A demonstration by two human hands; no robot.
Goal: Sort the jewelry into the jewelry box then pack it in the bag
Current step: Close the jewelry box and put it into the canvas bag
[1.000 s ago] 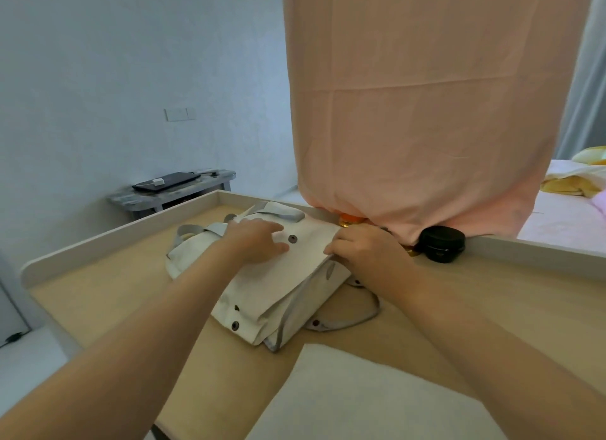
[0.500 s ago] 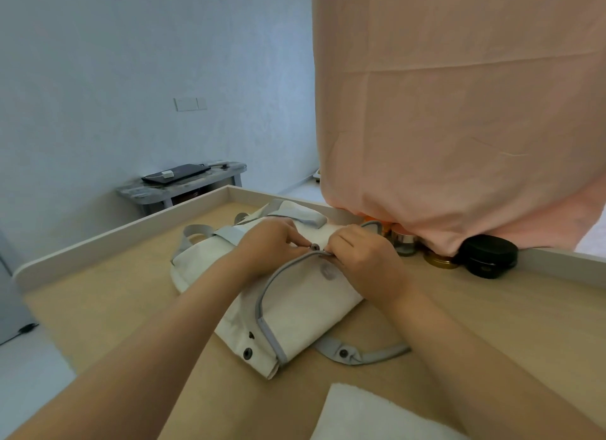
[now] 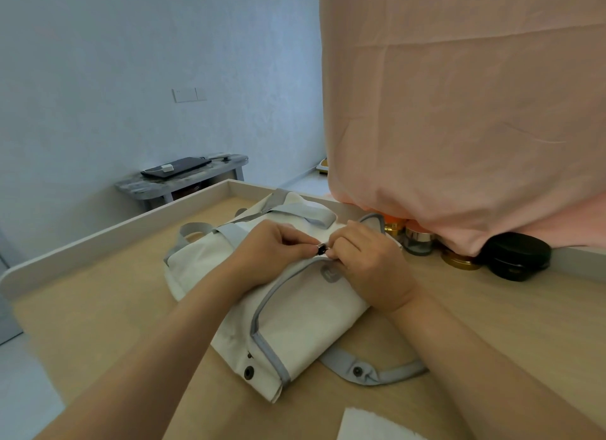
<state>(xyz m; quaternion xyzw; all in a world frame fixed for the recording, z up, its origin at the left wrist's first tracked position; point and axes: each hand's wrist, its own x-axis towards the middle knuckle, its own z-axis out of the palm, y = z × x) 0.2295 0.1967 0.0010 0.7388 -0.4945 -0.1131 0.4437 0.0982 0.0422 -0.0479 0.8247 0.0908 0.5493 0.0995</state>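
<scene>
The bag lies flat on the table directly under both hands, its grey-trimmed flap toward me. At its far edge, between the two hands, sits a small dark fastener; I cannot tell if it is a zip pull or a snap. I have the left hand pinching it from one side, thumb and forefinger curled, and the right hand pinching fastener and cloth from the other. The hands meet knuckles up, both forearms reaching out over the bag.

I judge this the packing step: working the bag's closure. I see no jewelry box, so whether it is inside I cannot say. The next move calls for a steady pull with the cloth held taut.

Beyond the right hand stand jars and a black case, at the hem of a pink cloth.
</scene>
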